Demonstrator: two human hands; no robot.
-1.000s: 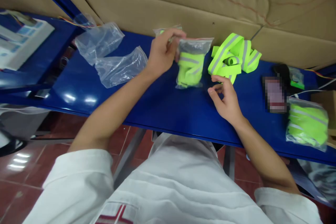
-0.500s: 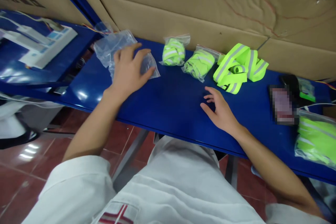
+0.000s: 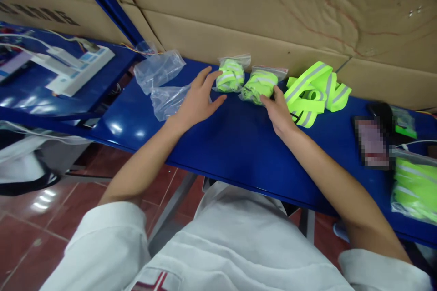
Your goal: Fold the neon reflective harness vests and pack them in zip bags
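My left hand (image 3: pixel 198 102) is open with fingers spread, its fingertips beside a clear bag holding a bundled neon-yellow reflective strap (image 3: pixel 231 75). Whether they touch that bag I cannot tell. My right hand (image 3: pixel 280 111) has its thumb and index finger on the lower right corner of a second bagged reflective strap (image 3: pixel 258 85), closed around that corner. Right of it lies a loose, partly coiled reflective strap (image 3: pixel 309 95) with a grey stripe. Clear plastic bags (image 3: pixel 159 72) lie flat left of my left hand, one partly covered by it.
The blue table (image 3: pixel 232 145) runs along a cardboard wall (image 3: pixel 221 22). A white power strip (image 3: pixel 82 70) with plugs stands at left. A blurred-out phone-like object (image 3: pixel 372 143), a black item (image 3: pixel 380 116) and a larger bag of neon-yellow straps (image 3: pixel 414 188) lie at right.
My left hand has moved right, off the empty clear bags toward the first bagged strap. My right hand has moved up to the second bagged strap, which has turned slightly.
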